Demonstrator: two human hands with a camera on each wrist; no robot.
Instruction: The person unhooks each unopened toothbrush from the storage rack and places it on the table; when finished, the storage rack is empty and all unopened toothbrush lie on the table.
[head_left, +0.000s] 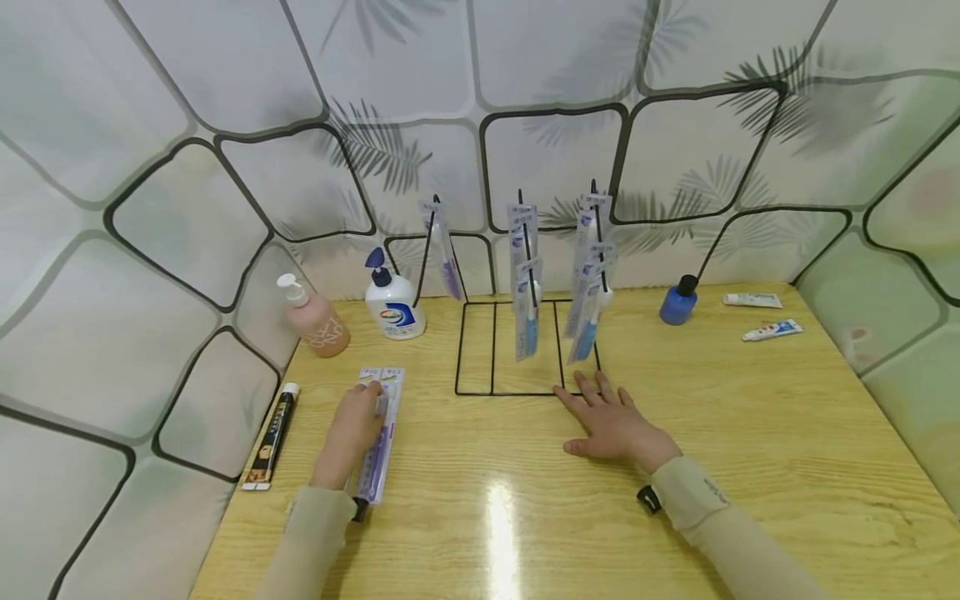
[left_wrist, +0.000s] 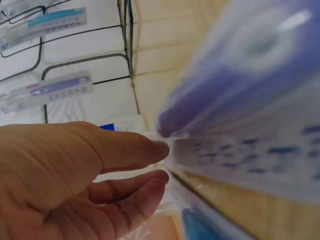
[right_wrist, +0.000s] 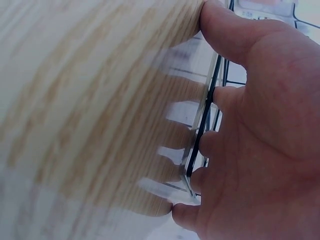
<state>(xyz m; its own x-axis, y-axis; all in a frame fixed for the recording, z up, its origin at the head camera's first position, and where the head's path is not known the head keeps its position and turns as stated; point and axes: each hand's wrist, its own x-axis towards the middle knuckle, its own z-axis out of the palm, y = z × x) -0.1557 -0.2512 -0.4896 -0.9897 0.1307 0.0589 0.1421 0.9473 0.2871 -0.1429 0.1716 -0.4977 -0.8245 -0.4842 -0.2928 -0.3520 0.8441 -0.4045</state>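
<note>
My left hand (head_left: 352, 429) is over packaged toothbrushes (head_left: 377, 471) lying on the left of the table. In the left wrist view its thumb and finger pinch the end of a clear pack with a purple toothbrush (left_wrist: 210, 85); part of a blue one shows below. My right hand (head_left: 609, 427) lies with spread fingers on the table at the front right corner of a black wire rack (head_left: 517, 394). In the right wrist view the fingertips are right at the rack's base bar (right_wrist: 200, 130). Several packaged toothbrushes (head_left: 528, 325) hang on the rack's hooks.
A pink pump bottle (head_left: 318, 325) and a white pump bottle (head_left: 396, 308) stand at the back left. A black toothpaste tube (head_left: 272, 437) lies by the left edge. At the back right are a blue bottle (head_left: 678, 305) and two small tubes (head_left: 772, 330). Patterned walls border the table.
</note>
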